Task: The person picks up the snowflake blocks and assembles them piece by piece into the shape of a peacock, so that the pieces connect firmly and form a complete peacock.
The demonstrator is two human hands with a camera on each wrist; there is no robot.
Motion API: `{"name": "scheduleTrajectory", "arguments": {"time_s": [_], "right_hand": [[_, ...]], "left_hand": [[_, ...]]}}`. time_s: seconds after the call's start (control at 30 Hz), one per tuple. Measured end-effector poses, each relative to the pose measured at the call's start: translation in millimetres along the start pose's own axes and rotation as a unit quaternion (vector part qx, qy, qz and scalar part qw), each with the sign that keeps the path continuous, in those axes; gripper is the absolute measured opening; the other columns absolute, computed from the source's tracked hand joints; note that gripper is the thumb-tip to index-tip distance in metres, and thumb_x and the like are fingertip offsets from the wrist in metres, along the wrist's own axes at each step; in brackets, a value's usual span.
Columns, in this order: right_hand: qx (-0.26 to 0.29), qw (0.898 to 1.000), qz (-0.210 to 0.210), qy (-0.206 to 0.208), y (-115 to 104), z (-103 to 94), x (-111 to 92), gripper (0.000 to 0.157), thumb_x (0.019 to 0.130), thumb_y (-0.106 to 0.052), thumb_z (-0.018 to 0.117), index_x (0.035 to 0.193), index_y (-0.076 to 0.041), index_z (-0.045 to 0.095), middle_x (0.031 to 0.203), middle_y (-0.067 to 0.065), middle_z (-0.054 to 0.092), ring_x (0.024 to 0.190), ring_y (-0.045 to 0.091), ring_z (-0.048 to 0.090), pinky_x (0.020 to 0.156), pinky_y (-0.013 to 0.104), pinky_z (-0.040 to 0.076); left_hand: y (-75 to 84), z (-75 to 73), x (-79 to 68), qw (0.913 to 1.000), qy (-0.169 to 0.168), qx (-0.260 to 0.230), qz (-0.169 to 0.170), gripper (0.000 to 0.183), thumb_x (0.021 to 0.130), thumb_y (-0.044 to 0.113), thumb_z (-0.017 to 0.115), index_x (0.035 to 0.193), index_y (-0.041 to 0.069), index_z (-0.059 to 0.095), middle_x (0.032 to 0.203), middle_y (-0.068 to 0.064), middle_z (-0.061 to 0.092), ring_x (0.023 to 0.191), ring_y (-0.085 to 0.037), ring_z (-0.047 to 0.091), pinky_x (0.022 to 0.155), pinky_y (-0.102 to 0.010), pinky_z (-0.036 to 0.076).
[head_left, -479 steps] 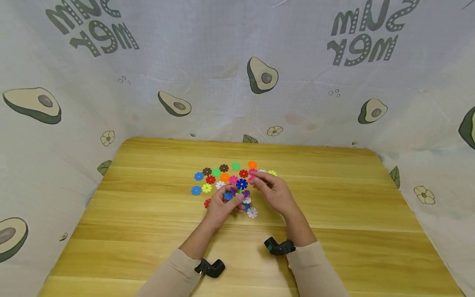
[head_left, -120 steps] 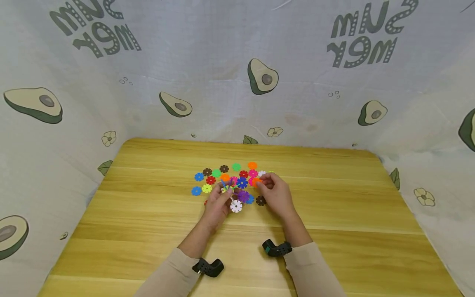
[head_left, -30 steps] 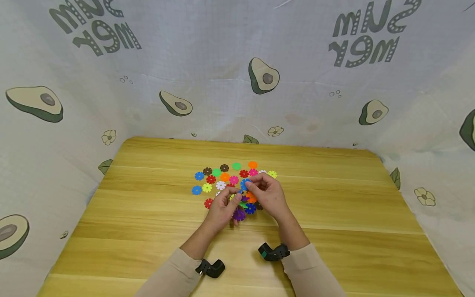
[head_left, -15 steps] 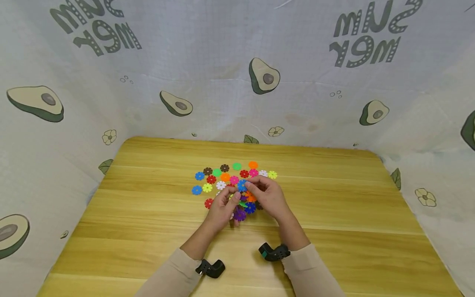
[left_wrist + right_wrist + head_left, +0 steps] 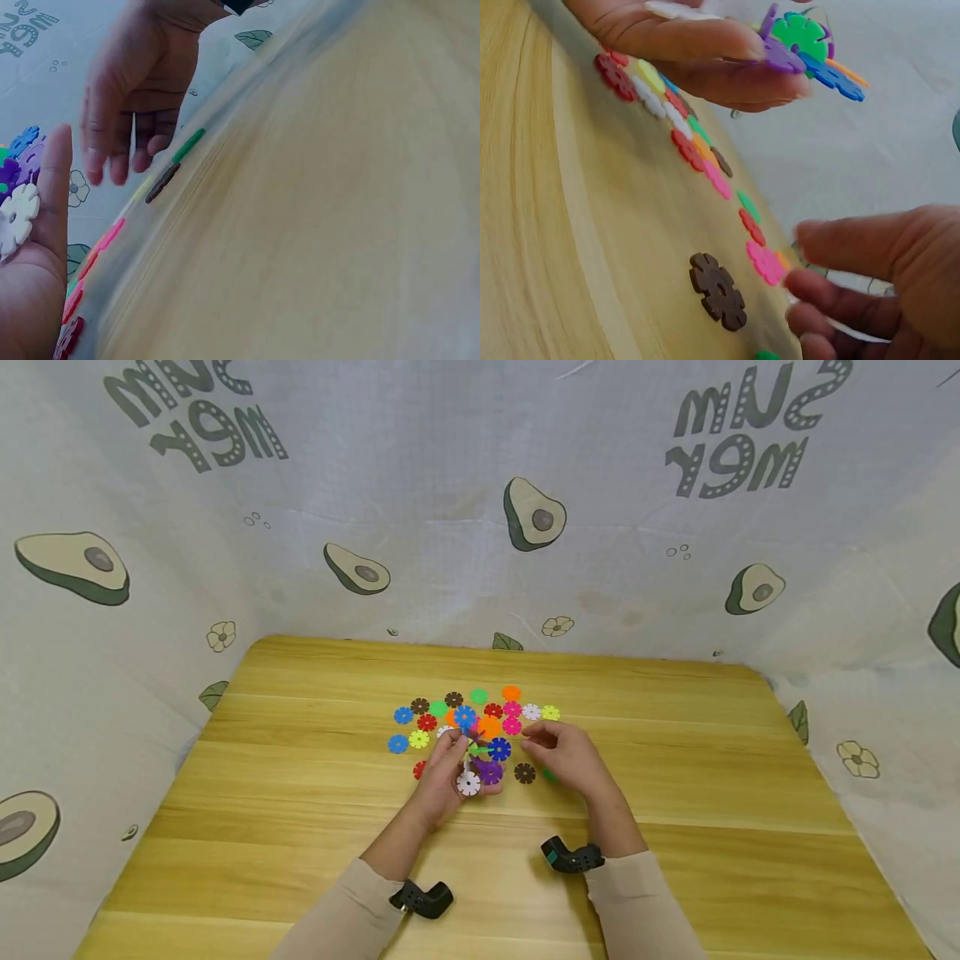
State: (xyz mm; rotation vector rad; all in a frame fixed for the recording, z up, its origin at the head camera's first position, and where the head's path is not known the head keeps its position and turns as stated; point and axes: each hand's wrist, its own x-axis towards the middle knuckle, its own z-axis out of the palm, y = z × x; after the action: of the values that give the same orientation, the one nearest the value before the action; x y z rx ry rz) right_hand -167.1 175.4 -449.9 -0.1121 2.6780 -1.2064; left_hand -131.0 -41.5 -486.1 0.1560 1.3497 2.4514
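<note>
In the head view my left hand (image 5: 438,789) grips a cluster of joined, notched plastic snowflake discs above the table. The cluster includes a light blue disc (image 5: 465,717), an orange disc (image 5: 489,728), a dark blue disc (image 5: 498,749), a purple disc (image 5: 491,772) and a white disc (image 5: 468,783). A green disc (image 5: 799,34) shows at its middle in the right wrist view. My right hand (image 5: 573,762) hovers to the right of the cluster, fingers loosely bent and holding nothing. Below it lie a brown disc (image 5: 718,291) and a partly covered green disc (image 5: 551,774).
Several loose discs in many colours lie flat behind and left of the hands, among them a pink disc (image 5: 512,727) and a yellow disc (image 5: 551,712). The wooden table (image 5: 712,760) ends at a printed cloth (image 5: 420,485) at the back.
My right hand has let go of the light blue disc and moved right. That disc now stands on the cluster, which my left hand has turned. The orange disc held earlier is also joined on.
</note>
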Motion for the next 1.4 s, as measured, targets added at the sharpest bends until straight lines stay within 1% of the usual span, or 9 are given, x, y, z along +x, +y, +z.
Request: {"name": "scheduleTrajectory", "arguments": {"time_s": [0.13, 0.23, 0.4, 0.53, 0.67, 0.73, 0.9, 1.03, 1.4], "right_hand": [[-0.061, 0.997, -0.006, -0.053, 4, 0.3, 1, 0.025, 0.090, -0.022, 0.079, 0.111, -0.009, 0.073, 0.106, 0.007, 0.072, 0.097, 0.022, 0.064, 0.091, 0.043, 0.057], [-0.110, 0.991, -0.020, -0.074, 4, -0.2, 0, 0.026, 0.084, -0.023, 0.084, 0.106, -0.013, 0.073, 0.106, 0.006, 0.068, 0.101, 0.024, 0.059, 0.092, 0.045, 0.053], [-0.142, 0.987, -0.027, -0.072, 4, 0.8, -2, 0.020, 0.083, -0.021, 0.085, 0.096, -0.014, 0.071, 0.101, 0.004, 0.065, 0.102, 0.026, 0.054, 0.090, 0.044, 0.049], [-0.085, 0.995, -0.016, -0.053, 4, 2.9, -1, 0.015, 0.090, -0.018, 0.080, 0.095, -0.012, 0.066, 0.092, 0.003, 0.066, 0.086, 0.020, 0.057, 0.079, 0.033, 0.051], [0.039, 0.999, -0.030, 0.008, 1, 2.2, 0, 0.011, 0.096, -0.014, 0.072, 0.102, -0.007, 0.066, 0.094, 0.008, 0.068, 0.082, 0.017, 0.062, 0.073, 0.025, 0.056], [0.125, 0.990, -0.056, 0.031, 0, 0.6, 0, 0.014, 0.097, -0.009, 0.069, 0.108, -0.002, 0.064, 0.098, 0.012, 0.068, 0.085, 0.020, 0.067, 0.076, 0.025, 0.062], [0.288, 0.949, -0.131, 0.024, -1, -3.0, -1, 0.020, 0.099, 0.003, 0.061, 0.117, 0.011, 0.057, 0.101, 0.005, 0.069, 0.091, 0.021, 0.075, 0.082, 0.027, 0.064], [0.315, 0.936, -0.157, 0.002, -2, -2.4, -2, 0.021, 0.100, 0.004, 0.059, 0.117, 0.015, 0.054, 0.098, -0.007, 0.072, 0.090, 0.009, 0.074, 0.084, 0.025, 0.064], [0.337, 0.928, -0.160, -0.017, -7, 1.3, -3, 0.018, 0.101, 0.004, 0.057, 0.115, 0.013, 0.050, 0.095, -0.010, 0.074, 0.087, 0.008, 0.075, 0.082, 0.025, 0.064]], "left_hand": [[1.0, 0.7, 0.4, 0.9993, -0.004, -0.036, 0.001, 0.024, 0.107, 0.010, 0.042, 0.127, 0.018, 0.031, 0.131, -0.002, 0.040, 0.110, -0.021, 0.066, 0.085, -0.045, 0.065], [1.1, 1.0, 1.1, 0.9992, 0.000, -0.039, -0.001, 0.025, 0.105, 0.003, 0.045, 0.121, 0.018, 0.033, 0.128, -0.002, 0.043, 0.106, -0.016, 0.067, 0.086, -0.047, 0.064], [0.2, 1.1, 1.2, 0.9995, 0.028, -0.010, 0.002, 0.023, 0.103, 0.004, 0.054, 0.113, 0.018, 0.039, 0.106, 0.005, 0.061, 0.091, -0.007, 0.067, 0.078, -0.028, 0.063], [-2.3, -0.2, 1.4, 0.9987, 0.049, 0.001, 0.012, 0.029, 0.100, 0.004, 0.062, 0.121, 0.016, 0.045, 0.107, 0.007, 0.065, 0.091, -0.006, 0.067, 0.076, -0.020, 0.057], [-3.6, -0.3, 0.8, 0.9986, 0.053, 0.000, 0.001, 0.027, 0.100, 0.001, 0.060, 0.121, 0.014, 0.050, 0.107, 0.008, 0.066, 0.091, -0.006, 0.069, 0.078, -0.021, 0.059], [-3.7, 0.0, 0.7, 0.9986, 0.052, -0.002, -0.007, 0.021, 0.100, 0.001, 0.060, 0.115, 0.014, 0.054, 0.102, 0.008, 0.069, 0.088, -0.007, 0.070, 0.077, -0.022, 0.060], [-2.0, -0.5, 0.6, 0.9988, 0.037, -0.025, -0.020, 0.006, 0.102, 0.009, 0.060, 0.104, 0.015, 0.058, 0.095, 0.006, 0.076, 0.082, -0.008, 0.072, 0.075, -0.022, 0.061], [0.5, -0.8, -1.0, 0.9978, 0.019, -0.058, -0.025, 0.008, 0.101, 0.018, 0.065, 0.100, 0.016, 0.057, 0.094, 0.006, 0.076, 0.079, -0.007, 0.071, 0.073, -0.020, 0.060], [2.0, -2.8, -1.5, 0.9963, -0.010, -0.079, -0.032, 0.011, 0.106, 0.018, 0.055, 0.098, 0.015, 0.062, 0.093, 0.006, 0.076, 0.077, -0.006, 0.071, 0.072, -0.020, 0.061]]}}
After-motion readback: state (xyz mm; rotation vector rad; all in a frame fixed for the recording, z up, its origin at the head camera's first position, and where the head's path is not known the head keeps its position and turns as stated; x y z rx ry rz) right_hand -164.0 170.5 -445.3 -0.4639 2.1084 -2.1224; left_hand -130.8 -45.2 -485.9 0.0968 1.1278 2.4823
